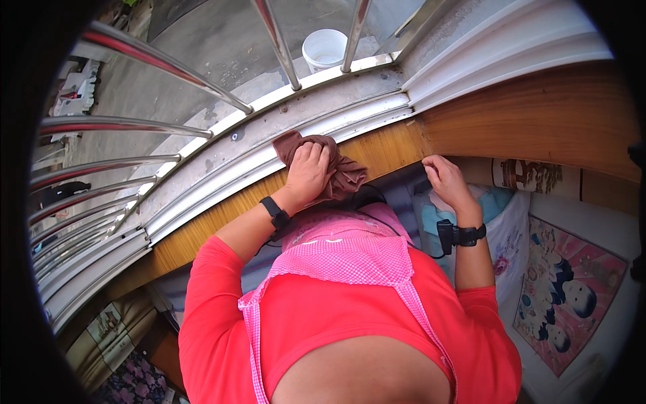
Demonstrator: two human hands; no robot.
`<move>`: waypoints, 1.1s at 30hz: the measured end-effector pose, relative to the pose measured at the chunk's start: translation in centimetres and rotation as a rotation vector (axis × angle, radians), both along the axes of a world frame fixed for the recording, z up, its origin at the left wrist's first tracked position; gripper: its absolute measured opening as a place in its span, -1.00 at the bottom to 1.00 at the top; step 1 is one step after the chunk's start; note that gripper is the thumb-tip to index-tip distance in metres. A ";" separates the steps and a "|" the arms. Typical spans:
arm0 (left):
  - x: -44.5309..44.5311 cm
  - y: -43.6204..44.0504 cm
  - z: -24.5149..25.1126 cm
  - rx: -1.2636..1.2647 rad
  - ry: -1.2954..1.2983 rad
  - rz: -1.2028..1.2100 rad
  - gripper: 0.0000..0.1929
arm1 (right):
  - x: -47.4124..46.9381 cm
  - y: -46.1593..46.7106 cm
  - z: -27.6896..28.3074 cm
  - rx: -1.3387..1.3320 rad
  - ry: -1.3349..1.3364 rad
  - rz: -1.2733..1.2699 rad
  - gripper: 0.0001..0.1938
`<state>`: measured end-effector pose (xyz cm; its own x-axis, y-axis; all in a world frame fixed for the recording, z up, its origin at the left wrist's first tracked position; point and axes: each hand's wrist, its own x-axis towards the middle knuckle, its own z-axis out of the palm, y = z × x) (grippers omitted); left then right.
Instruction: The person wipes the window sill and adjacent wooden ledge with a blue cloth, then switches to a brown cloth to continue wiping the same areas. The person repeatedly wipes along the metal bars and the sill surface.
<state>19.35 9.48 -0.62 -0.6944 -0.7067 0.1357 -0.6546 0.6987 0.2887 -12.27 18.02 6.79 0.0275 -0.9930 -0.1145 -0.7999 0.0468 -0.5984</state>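
Note:
My left hand [309, 171] presses on a crumpled brown cloth [348, 178], its fingers curled over the fabric. The cloth lies across the wooden window sill [388, 149] and laps onto the white sliding-window track [348, 126]. Close to the sill's right end, my right hand [446, 182] is raised with its fingers curled in, and nothing shows in it. Black straps circle both wrists, and the right one carries a small black device [445, 237]. I wear a pink checked apron [348, 257] over a red top.
Metal bars [277, 45] rise beyond the track, with a white bucket [325, 48] outside them. A wooden side panel [530, 116] borders the sill at right. Below it are a bag holding turquoise cloth [499, 202] and a wall poster [570, 293]. A patterned curtain [108, 338] hangs at lower left.

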 end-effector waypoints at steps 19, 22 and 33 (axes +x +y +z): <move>-12.3 -2.3 0.6 0.201 0.652 0.059 -0.61 | 7.3 -4.3 -6.4 -0.004 -1.018 -0.720 -0.51; -11.4 -0.9 1.6 0.307 0.581 0.064 -0.48 | 7.1 -4.3 -6.9 -0.089 -1.411 -0.755 -0.66; -10.4 1.3 0.3 -0.004 0.136 -0.126 -0.48 | 5.8 -1.1 -9.2 -0.121 -0.003 -0.677 -0.31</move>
